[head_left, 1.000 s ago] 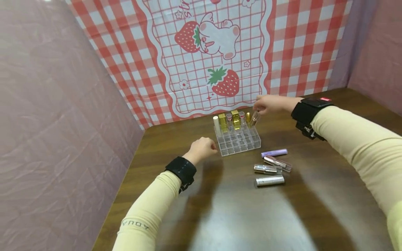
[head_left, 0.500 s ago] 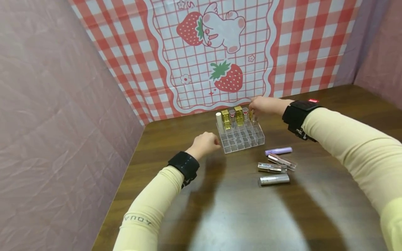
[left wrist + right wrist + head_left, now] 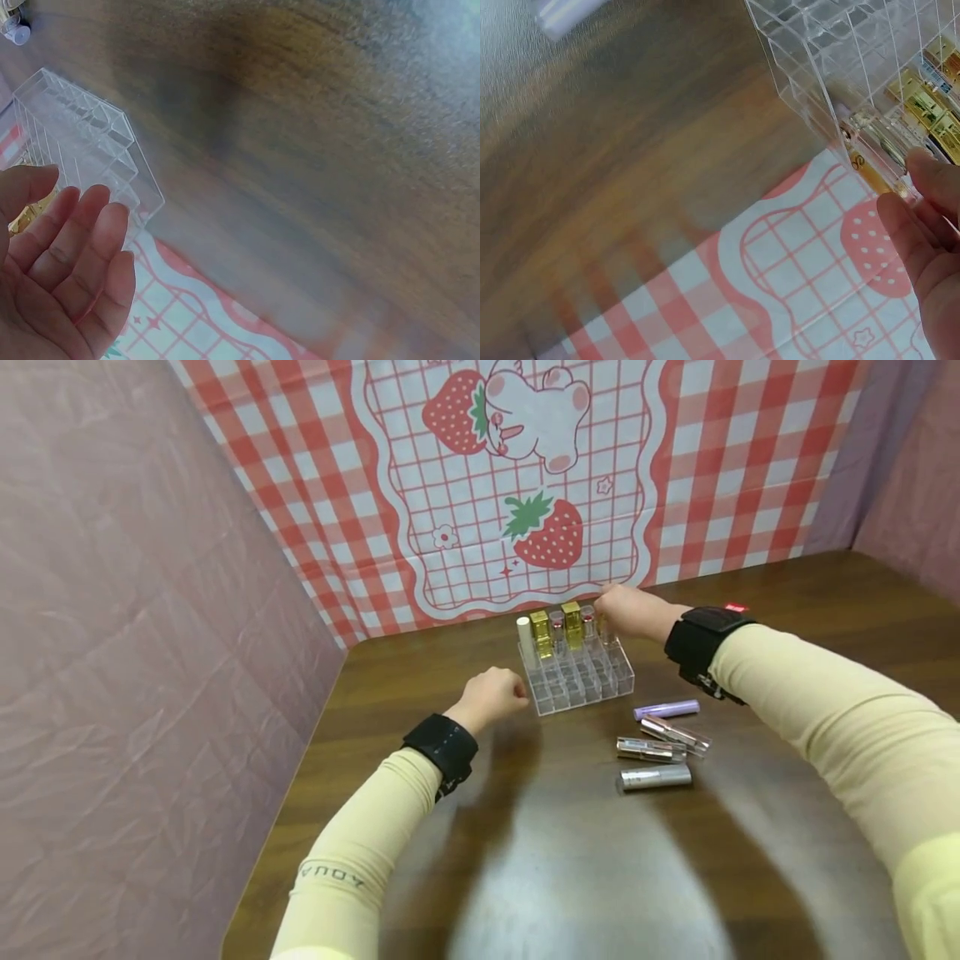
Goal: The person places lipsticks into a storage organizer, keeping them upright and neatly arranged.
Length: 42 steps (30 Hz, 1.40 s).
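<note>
A clear acrylic lipstick organizer (image 3: 584, 685) stands on the wooden table. Its back row holds a white tube (image 3: 526, 642), gold square lipsticks (image 3: 573, 624) and clear-capped lipsticks (image 3: 557, 629). At the back right corner, my right hand (image 3: 636, 611) pinches the top of a clear-capped lipstick (image 3: 883, 142) between thumb and fingers. The lower part of that lipstick sits in a compartment, seen through the clear wall in the right wrist view. To the left of the organizer my left hand (image 3: 491, 698) hovers with loosely bent fingers (image 3: 97, 247), holding nothing.
Right of the organizer lie a purple tube (image 3: 666, 709), two clear-capped lipsticks, one pinkish (image 3: 675, 735) and one silver (image 3: 651, 749), and a silver tube (image 3: 654, 778). A checked strawberry cloth (image 3: 555, 535) hangs behind the table.
My right hand has moved left and lowered the tilted lipstick into the back right compartment, where it now stands more upright. My left hand has hardly moved; the head view has shifted slightly.
</note>
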Each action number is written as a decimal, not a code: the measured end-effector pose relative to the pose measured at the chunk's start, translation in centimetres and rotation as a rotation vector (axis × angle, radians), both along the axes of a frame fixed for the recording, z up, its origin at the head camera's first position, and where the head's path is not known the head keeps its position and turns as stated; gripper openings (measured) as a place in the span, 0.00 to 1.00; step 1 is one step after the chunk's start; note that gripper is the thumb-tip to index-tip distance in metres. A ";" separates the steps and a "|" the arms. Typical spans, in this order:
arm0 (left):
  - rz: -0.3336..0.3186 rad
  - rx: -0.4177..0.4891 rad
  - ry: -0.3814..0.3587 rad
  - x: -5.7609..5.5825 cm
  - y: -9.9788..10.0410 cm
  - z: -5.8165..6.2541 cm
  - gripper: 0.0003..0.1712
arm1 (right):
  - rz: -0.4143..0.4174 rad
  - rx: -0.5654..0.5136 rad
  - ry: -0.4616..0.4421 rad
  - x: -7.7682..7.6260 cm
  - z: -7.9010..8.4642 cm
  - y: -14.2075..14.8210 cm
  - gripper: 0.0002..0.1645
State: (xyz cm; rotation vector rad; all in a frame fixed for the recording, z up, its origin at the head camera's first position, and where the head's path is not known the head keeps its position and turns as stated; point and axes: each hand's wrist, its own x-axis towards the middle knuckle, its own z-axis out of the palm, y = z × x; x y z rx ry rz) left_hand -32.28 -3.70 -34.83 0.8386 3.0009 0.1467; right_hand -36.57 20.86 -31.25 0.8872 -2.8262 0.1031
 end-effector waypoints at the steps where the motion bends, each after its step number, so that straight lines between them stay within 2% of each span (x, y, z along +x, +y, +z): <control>1: 0.001 0.002 0.002 0.0 0.0 0.0 0.08 | -0.004 -0.011 0.001 0.0 -0.1 0.0 0.05; 6: 0.008 -0.009 -0.007 0.2 -0.4 -0.2 0.08 | -0.059 -0.040 -0.030 0.1 -0.4 0.5 0.07; 9: 0.016 0.001 -0.013 0.3 -0.8 -0.2 0.08 | -0.091 -0.054 -0.030 0.7 -0.2 1.9 0.08; 12: 0.035 0.011 -0.003 0.2 -1.4 0.0 0.08 | -0.033 -0.091 -0.070 1.6 -0.3 4.2 0.08; 14: 0.050 0.015 0.001 0.1 -1.9 0.2 0.08 | 0.024 -0.111 -0.168 2.6 -0.7 5.8 0.09; 17: 0.056 0.011 0.009 0.0 -2.5 0.5 0.08 | 0.096 -0.133 -0.303 4.0 -2.6 7.4 0.12; 19: 0.057 0.010 0.013 0.0 -2.6 0.6 0.08 | 0.125 -0.128 -0.352 4.7 -3.9 7.9 0.13; 23: 0.057 0.006 0.018 -0.1 -2.3 0.7 0.08 | 0.178 -0.126 -0.323 5.0 -6.0 8.3 0.13; 30: 0.051 0.010 0.009 0.2 -1.5 0.3 0.08 | 0.214 -0.109 -0.265 5.0 -7.1 8.6 0.08; 33: 0.049 0.009 -0.003 0.4 -1.4 0.1 0.08 | 0.186 -0.131 -0.268 5.1 -7.0 9.0 0.07; 36: 0.048 0.004 -0.009 0.7 -1.2 -0.1 0.08 | 0.110 -0.193 -0.289 5.2 -5.8 9.3 0.05; 39: 0.049 0.002 -0.002 0.8 -1.1 -0.1 0.08 | 0.052 -0.235 -0.233 4.6 -3.6 8.8 0.04; 42: 0.048 0.003 -0.003 1.0 -0.9 -0.1 0.08 | 0.057 -0.214 -0.124 3.6 -1.3 7.6 0.04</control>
